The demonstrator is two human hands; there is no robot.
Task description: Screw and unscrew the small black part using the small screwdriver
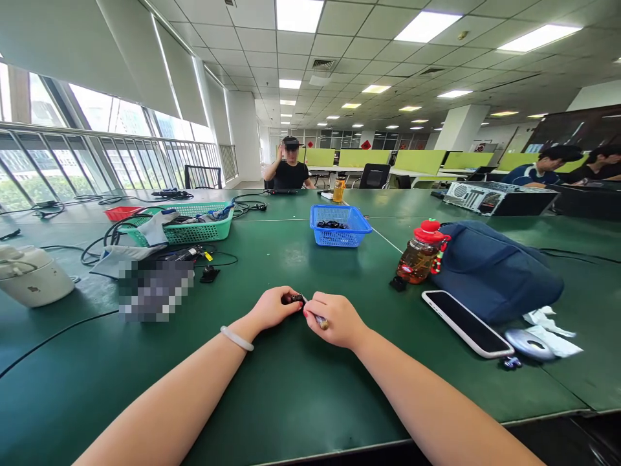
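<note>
Both my hands rest together on the green table (291,401), near its front edge. My left hand (274,308) is closed in a pinch on a small dark part (295,299) at its fingertips. My right hand (336,320) is closed around a thin tool with a brass-coloured end (320,321), whose tip points at the dark part. A pale bangle (237,338) circles my left wrist.
A blue basket (339,225) stands ahead, a green basket (187,223) with cables to the left. On the right lie a phone (466,321), a bottle with a red cap (420,252) and a dark blue bag (495,268). A white appliance (32,275) sits far left. People sit at the far desks.
</note>
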